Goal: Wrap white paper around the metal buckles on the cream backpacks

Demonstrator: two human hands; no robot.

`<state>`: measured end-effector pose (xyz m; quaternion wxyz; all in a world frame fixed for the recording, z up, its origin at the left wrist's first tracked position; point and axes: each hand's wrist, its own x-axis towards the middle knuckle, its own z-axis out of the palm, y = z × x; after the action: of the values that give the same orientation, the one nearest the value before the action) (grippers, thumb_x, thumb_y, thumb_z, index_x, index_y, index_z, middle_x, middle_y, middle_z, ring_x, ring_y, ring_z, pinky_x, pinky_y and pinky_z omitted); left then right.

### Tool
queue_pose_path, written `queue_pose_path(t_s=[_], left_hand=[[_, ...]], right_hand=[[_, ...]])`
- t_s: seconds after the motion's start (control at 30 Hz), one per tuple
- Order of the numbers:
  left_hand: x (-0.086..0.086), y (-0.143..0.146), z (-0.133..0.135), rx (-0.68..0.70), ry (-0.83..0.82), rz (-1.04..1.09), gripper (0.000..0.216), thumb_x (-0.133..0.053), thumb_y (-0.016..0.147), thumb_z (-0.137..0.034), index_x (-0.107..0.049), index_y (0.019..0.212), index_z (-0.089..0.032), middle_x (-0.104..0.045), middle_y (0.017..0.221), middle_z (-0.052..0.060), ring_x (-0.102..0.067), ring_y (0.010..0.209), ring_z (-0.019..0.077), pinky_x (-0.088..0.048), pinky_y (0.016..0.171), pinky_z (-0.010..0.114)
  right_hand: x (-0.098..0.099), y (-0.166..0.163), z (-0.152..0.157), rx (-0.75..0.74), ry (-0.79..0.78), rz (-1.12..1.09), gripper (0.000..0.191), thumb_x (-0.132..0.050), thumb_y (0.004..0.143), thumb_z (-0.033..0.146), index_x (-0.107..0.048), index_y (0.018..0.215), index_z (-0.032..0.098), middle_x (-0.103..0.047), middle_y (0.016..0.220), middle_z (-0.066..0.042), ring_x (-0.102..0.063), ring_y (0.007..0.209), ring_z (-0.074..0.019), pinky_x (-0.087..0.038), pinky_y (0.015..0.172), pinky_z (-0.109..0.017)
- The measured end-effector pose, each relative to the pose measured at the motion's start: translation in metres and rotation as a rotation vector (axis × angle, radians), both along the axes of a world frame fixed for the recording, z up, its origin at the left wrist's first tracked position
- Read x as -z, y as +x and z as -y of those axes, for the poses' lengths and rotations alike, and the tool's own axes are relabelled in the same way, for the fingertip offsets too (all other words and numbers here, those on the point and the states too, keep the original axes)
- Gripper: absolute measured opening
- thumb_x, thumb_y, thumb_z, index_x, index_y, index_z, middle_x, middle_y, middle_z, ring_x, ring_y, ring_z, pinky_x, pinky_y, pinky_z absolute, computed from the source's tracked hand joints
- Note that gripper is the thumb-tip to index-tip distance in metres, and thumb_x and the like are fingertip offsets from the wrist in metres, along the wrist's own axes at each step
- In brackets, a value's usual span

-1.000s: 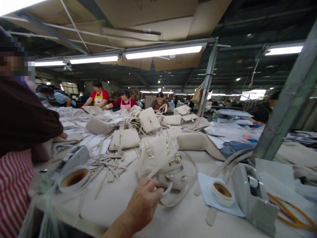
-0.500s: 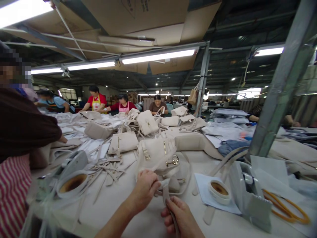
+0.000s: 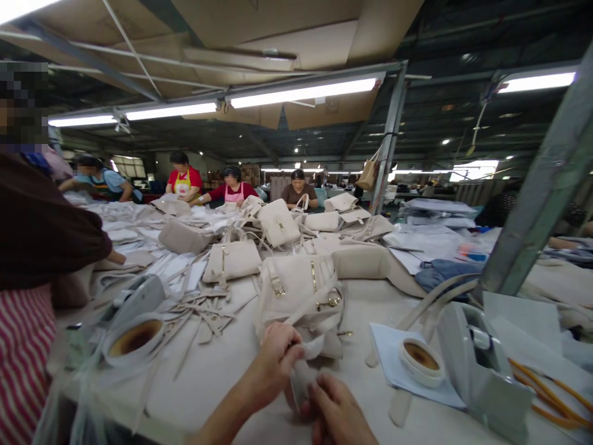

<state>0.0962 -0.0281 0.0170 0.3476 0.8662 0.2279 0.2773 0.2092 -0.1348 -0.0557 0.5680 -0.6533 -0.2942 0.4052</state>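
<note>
A beige bag [image 3: 296,287] with gold buckles and a gold zip lies on the table in front of me. My left hand [image 3: 280,352] is closed at its near edge, pinching a pale strap [image 3: 300,380] by thumb and fingers. Lower and to the right, my right hand [image 3: 340,405] has its fingers closed on the same strap, which bends between the two hands. A loose whitish piece [image 3: 315,348] sticks out beside the left fingers; whether it is wrapping or strap I cannot tell. Some right fingertips are hidden and blurred.
Loose strap pieces [image 3: 210,315] and a brown-stained dish [image 3: 134,340] lie left. On the right are a small round pot [image 3: 420,358] on blue paper, a tape dispenser [image 3: 482,371] and orange-handled scissors [image 3: 546,395]. More bags [image 3: 278,222] are piled behind. A co-worker [image 3: 46,222] stands at left.
My hands stay close together at the bag's near edge. The strap, which hung down through my right hand, now bends between both hands. The gold-ringed strap on the bag has shifted slightly.
</note>
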Motion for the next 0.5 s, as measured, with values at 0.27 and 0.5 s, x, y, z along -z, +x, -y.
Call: queue_pose_path(t_s=[0.27, 0.5], left_hand=[[0.021, -0.009, 0.01, -0.017, 0.078, 0.068, 0.012, -0.046, 0.085, -0.018, -0.054, 0.076, -0.021, -0.06, 0.083, 0.003, -0.053, 0.09, 0.0212, -0.034, 0.099, 0.044], [0.023, 0.011, 0.013, -0.187, 0.023, 0.035, 0.016, -0.049, 0.084, -0.022, -0.065, 0.089, -0.021, -0.064, 0.08, 0.004, -0.055, 0.089, 0.0234, -0.04, 0.091, 0.043]], right_hand=[[-0.024, -0.011, -0.016, 0.048, 0.257, -0.427, 0.048, -0.086, 0.049, 0.047, -0.069, 0.08, 0.014, -0.064, 0.063, 0.002, -0.047, 0.042, -0.0037, -0.03, 0.034, -0.013], [-0.012, -0.022, -0.021, 0.176, 0.306, -0.643, 0.046, -0.092, 0.043, 0.032, -0.071, 0.081, 0.017, -0.067, 0.068, 0.003, -0.052, 0.051, -0.0046, -0.033, 0.042, -0.012]])
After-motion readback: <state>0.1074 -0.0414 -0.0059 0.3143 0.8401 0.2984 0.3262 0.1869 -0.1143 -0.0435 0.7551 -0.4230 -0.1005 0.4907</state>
